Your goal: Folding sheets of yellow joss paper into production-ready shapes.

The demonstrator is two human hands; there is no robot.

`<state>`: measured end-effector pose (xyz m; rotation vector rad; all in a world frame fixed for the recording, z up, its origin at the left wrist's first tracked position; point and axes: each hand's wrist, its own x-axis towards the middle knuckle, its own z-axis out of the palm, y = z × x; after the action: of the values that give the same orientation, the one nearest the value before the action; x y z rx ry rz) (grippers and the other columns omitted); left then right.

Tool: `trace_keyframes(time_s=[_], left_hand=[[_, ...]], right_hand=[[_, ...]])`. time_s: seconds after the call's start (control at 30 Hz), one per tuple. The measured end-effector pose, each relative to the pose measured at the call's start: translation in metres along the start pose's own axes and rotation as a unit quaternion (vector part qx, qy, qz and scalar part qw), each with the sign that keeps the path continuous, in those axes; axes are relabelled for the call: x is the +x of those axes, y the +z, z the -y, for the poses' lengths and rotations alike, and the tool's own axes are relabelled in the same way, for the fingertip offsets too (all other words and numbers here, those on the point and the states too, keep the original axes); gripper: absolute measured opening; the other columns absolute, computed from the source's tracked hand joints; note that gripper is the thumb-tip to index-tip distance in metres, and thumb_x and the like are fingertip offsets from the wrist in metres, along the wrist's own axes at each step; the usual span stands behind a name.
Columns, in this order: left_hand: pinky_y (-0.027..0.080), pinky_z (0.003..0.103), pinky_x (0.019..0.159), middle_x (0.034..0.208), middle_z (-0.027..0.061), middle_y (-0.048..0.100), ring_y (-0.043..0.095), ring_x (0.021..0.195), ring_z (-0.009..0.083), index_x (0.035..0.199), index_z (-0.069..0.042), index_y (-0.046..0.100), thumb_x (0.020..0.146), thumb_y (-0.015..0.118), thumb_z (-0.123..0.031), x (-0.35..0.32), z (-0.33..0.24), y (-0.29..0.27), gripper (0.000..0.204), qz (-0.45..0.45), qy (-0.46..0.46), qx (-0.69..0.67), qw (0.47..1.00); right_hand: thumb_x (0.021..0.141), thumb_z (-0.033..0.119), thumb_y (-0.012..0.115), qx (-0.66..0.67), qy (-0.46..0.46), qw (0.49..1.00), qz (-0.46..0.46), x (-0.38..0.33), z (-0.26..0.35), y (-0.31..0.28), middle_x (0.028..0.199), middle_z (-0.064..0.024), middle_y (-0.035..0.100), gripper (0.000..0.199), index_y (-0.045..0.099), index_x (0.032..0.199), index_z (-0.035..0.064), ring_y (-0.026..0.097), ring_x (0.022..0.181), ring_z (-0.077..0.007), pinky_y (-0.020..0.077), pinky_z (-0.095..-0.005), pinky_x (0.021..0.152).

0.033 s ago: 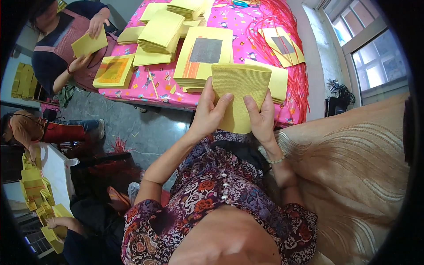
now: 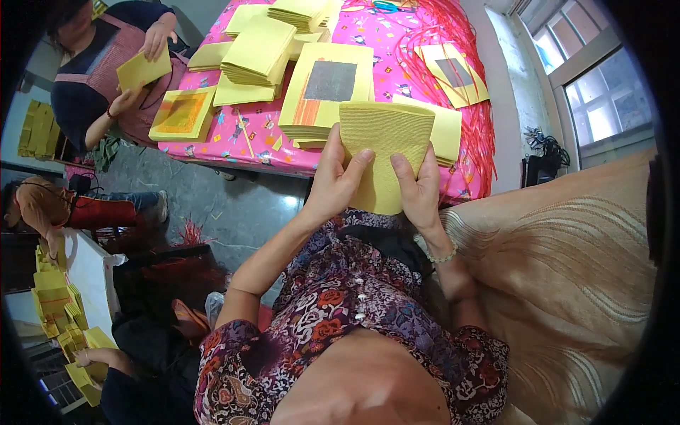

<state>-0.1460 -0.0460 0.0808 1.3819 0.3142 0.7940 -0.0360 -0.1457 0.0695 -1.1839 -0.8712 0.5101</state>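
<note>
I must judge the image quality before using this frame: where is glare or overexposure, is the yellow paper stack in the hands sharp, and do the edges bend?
Head view: the window at upper right is overexposed, nearly white. The yellow paper stack, held by the left hand and right hand, is fairly sharp. The pink table edge curves from fisheye distortion, and a black rim darkens the corners.

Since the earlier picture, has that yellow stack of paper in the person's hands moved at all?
No. The yellow paper stack sits in the same spot against the pink table, its top edge overlapping the same pile there, with the left hand and right hand gripping it.
</note>
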Motion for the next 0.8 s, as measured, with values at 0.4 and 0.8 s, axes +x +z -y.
trace_keyframes(time_s=[0.4, 0.8], left_hand=[[0.038, 0.031, 0.099, 0.120, 0.0116, 0.054, 0.050, 0.114, 0.0159, 0.127, 0.000, 0.038, 0.094, 0.049, -0.001, 0.002, -0.003, 0.002, 0.035, -0.028, -0.017, -0.042, 0.999], [0.041, 0.030, 0.095, 0.117, 0.0107, 0.055, 0.051, 0.110, 0.0150, 0.124, 0.000, 0.039, 0.094, 0.049, -0.002, 0.004, 0.000, 0.005, 0.032, -0.028, -0.007, -0.043, 0.999]], right_hand=[[0.095, 0.015, 0.058, 0.019, 0.008, 1.000, 0.021, 0.007, 0.001, -0.002, 0.103, -0.0076, 0.062, 0.030, 0.049, 0.117, -0.0029, 0.058, 0.092, -0.0105, 0.0480, -0.0251, 0.080], [0.097, 0.017, 0.055, 0.015, 0.016, 1.000, -0.001, 0.009, 0.004, -0.006, 0.103, -0.0062, 0.065, 0.029, 0.056, 0.118, -0.0036, 0.059, 0.090, -0.0084, 0.0484, -0.0230, 0.078]])
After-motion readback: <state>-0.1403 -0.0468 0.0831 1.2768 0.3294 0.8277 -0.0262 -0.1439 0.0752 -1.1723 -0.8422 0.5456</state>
